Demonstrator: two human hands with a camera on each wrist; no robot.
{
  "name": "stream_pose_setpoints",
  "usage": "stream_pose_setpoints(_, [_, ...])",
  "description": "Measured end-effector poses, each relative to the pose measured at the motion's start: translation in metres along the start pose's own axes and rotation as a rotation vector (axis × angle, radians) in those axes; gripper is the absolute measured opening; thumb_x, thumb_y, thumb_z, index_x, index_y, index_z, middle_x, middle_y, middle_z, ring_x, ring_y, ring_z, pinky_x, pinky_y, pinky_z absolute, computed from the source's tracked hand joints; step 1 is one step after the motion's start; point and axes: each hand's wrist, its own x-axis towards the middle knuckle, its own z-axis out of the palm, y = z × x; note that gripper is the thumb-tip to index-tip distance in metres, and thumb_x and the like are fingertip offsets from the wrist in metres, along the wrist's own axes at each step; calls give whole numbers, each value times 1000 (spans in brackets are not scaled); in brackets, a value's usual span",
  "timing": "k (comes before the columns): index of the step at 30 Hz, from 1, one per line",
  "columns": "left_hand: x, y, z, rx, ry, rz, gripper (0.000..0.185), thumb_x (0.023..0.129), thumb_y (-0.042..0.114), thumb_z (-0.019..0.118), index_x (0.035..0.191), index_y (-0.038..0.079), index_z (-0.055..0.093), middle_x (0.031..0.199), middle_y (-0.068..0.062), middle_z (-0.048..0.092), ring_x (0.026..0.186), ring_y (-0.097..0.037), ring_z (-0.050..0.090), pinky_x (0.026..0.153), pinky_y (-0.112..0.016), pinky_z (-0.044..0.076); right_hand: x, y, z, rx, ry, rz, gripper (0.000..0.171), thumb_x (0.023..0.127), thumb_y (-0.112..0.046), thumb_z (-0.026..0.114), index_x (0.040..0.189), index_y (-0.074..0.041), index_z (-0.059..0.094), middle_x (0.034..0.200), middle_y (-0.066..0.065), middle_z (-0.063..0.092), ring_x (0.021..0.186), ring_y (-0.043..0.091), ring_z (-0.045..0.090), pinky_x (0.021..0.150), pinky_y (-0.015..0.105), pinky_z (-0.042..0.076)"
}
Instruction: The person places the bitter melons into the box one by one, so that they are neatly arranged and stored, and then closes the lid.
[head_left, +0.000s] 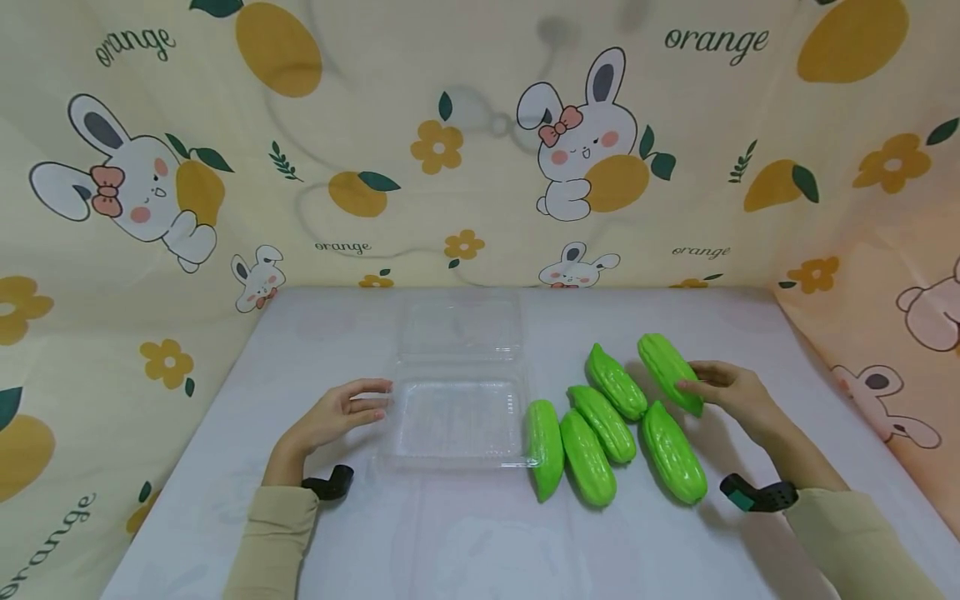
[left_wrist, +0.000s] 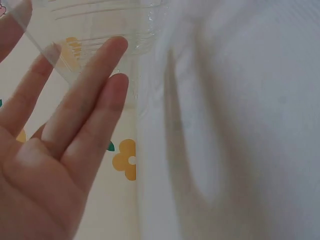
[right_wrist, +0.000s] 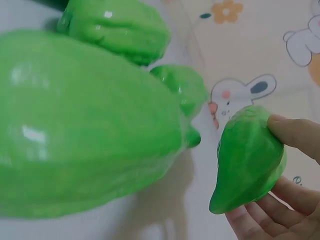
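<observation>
My right hand (head_left: 738,398) pinches a glossy green ridged gourd (head_left: 670,373) between thumb and fingers, at the back right of the group. The right wrist view shows this gourd (right_wrist: 250,157) held off the table, its pointed tip downward. Several similar gourds (head_left: 588,458) lie on the table to its left and in front. A clear plastic clamshell box (head_left: 459,421) stands with its lid (head_left: 459,327) folded back. My left hand (head_left: 337,417) is at the box's left side, fingers extended; in the left wrist view its fingertips (left_wrist: 118,46) are by the clear wall, contact unclear.
The white table (head_left: 360,542) meets a patterned cloth backdrop (head_left: 480,167) at the back and both sides. The leftmost gourd (head_left: 546,450) lies right against the box's right edge. Another gourd (head_left: 672,454) lies just in front of the right hand.
</observation>
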Motion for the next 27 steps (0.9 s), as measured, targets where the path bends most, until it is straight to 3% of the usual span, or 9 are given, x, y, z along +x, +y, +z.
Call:
stream_pose_setpoints(9, [-1, 1, 0, 3, 5, 2, 59, 93, 25, 65, 142, 3, 43, 147, -23, 45, 131, -41, 51, 98, -25, 53, -3, -10, 6, 65, -53, 20, 73, 98, -43, 53, 146, 6, 31, 148, 31, 38, 129, 39, 45, 103, 63, 40])
stream_pose_setpoints(12, [-1, 1, 0, 15, 7, 10, 59, 92, 25, 65, 142, 3, 43, 147, -23, 46, 130, -41, 52, 99, -26, 53, -2, -14, 8, 86, -62, 26, 73, 97, -44, 53, 146, 6, 31, 148, 30, 38, 115, 14, 55, 105, 61, 40])
stream_pose_setpoints(16, [-1, 1, 0, 27, 10, 13, 59, 93, 25, 64, 143, 2, 42, 147, -23, 45, 130, -41, 52, 100, -28, 52, -4, -19, 11, 127, -90, 34, 73, 98, -43, 52, 147, 7, 29, 149, 29, 36, 97, -12, 49, 108, 56, 39])
stream_pose_setpoints(18, [-1, 1, 0, 27, 11, 9, 60, 93, 24, 64, 143, 2, 41, 148, -23, 45, 130, -40, 52, 101, -30, 52, -5, -22, 12, 148, -105, 42, 74, 98, -43, 52, 147, 7, 27, 150, 30, 34, 94, -14, 49, 109, 54, 40])
stream_pose_setpoints(24, [1, 0, 1, 40, 8, 8, 60, 94, 25, 62, 144, 1, 40, 149, -23, 44, 131, -40, 51, 104, -37, 49, -8, -29, 19, 192, -145, 29, 71, 100, -38, 49, 146, 11, 25, 150, 31, 32, 97, -13, 53, 94, 19, 49])
stream_pose_setpoints(27, [1, -1, 1, 41, 11, 8, 59, 94, 24, 62, 144, 2, 40, 148, -22, 44, 131, -40, 52, 104, -37, 49, -8, -32, 22, 195, -165, 26, 72, 100, -38, 49, 146, 11, 24, 150, 32, 31, 106, -3, 55, 92, 17, 50])
